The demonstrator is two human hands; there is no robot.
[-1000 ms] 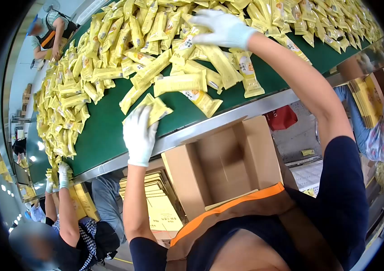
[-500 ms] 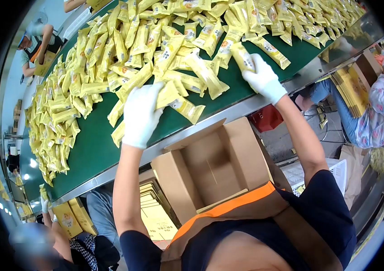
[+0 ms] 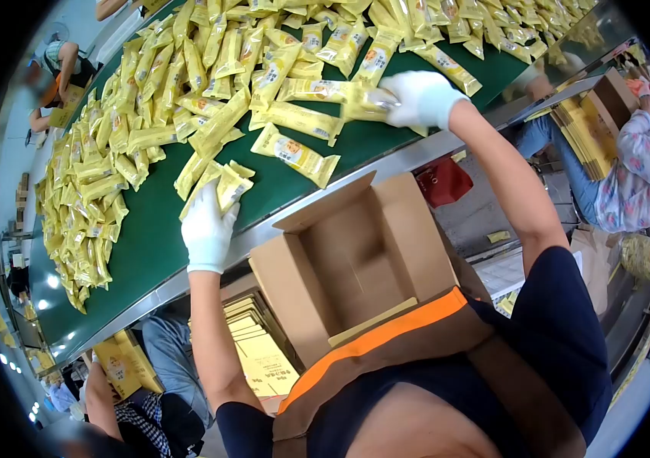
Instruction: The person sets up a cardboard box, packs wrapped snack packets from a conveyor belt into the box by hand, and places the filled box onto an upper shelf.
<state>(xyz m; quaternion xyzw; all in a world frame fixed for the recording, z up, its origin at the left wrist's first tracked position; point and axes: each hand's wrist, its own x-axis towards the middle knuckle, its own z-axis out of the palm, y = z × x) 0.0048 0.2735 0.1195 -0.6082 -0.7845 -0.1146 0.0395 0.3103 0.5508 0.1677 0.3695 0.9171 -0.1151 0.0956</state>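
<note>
My left hand [image 3: 208, 229], in a white glove, is closed round a few yellow packets [image 3: 232, 185] above the near edge of the green belt [image 3: 164, 221]. My right hand [image 3: 418, 99], gloved too, is closed on the end of a yellow packet [image 3: 367, 103] farther right; its fingertips are partly hidden. Between my hands a single packet [image 3: 294, 155] lies slanted on the belt. Beyond both hands a large heap of yellow packets [image 3: 210, 61] spreads over the belt.
An open cardboard box [image 3: 363, 259] stands below the belt's metal rim [image 3: 264, 231], right of a stack of flat yellow boxes [image 3: 264, 351]. A red bag [image 3: 445, 182] is beyond it. Co-workers sit at lower left and at right [image 3: 642, 175]; another is at upper left.
My left hand has moved down and left with packets in it. My right hand has moved up and left, to a packet nearer the middle. The co-worker at lower left has drawn the arms back.
</note>
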